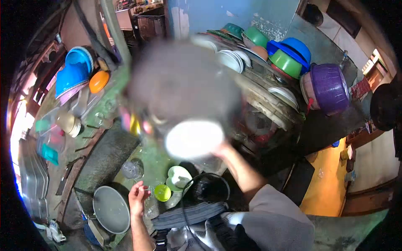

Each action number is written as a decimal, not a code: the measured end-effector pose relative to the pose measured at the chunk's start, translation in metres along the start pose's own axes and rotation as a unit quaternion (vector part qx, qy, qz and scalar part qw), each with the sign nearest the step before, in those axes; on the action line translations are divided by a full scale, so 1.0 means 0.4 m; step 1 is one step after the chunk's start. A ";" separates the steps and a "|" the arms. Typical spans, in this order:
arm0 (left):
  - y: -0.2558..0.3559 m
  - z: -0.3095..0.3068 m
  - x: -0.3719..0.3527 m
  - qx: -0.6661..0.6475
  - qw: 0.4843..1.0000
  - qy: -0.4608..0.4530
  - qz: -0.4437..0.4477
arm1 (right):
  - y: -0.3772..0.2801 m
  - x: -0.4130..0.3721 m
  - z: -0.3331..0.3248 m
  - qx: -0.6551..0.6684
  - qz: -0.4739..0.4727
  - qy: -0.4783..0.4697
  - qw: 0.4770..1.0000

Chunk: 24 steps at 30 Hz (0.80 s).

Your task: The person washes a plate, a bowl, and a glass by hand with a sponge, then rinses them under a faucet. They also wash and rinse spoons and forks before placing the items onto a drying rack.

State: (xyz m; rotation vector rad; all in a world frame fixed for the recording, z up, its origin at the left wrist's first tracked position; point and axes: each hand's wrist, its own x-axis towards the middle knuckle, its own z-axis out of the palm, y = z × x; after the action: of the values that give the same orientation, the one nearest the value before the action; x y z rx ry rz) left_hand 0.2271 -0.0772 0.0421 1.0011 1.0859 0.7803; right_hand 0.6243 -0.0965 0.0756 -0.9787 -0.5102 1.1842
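Observation:
My right hand (221,150), partly hidden, grips the near right edge of a white plate (194,139), which is bright and blurred. Lower down on the left is my left hand (137,196), its fingers curled in; something small and pale seems to be at the fingertips, too small to name. Beside it stands a lime green cup (162,192), with a pale green bowl (179,177) just beyond. A clear plastic container (132,169) lies above the left hand. A large grey blur (180,79) covers the upper middle of the view and hides what is behind it.
A grey basin (111,210) sits at lower left. Blue tubs (73,77) and an orange bowl (99,81) stand at upper left. On a wooden rack (264,102) are white plates (230,61) and green bowls (286,64). Further right is a purple tub (331,89).

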 end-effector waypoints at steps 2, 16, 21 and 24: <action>-0.027 -0.012 -0.009 -0.009 0.999 0.040 -0.002 | -0.141 0.033 -0.126 0.078 -0.073 0.116 0.987; -0.289 -0.279 -0.270 -0.092 0.909 0.372 -0.162 | -0.601 0.568 -0.736 0.059 -0.057 0.342 0.936; -0.320 -0.249 -0.322 -0.123 0.867 0.448 -0.180 | -0.612 0.619 -0.801 0.029 -0.073 0.359 0.930; -0.336 -0.252 -0.309 -0.086 0.871 0.440 -0.201 | -0.593 0.654 -0.926 0.064 -0.157 0.270 0.948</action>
State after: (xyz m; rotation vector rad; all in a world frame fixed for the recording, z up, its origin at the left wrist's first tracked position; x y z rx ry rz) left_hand 0.0994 -0.2103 -0.0553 0.1951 1.8902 0.9846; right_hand 1.1264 -0.0007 0.0473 -1.0150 -0.1371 0.6156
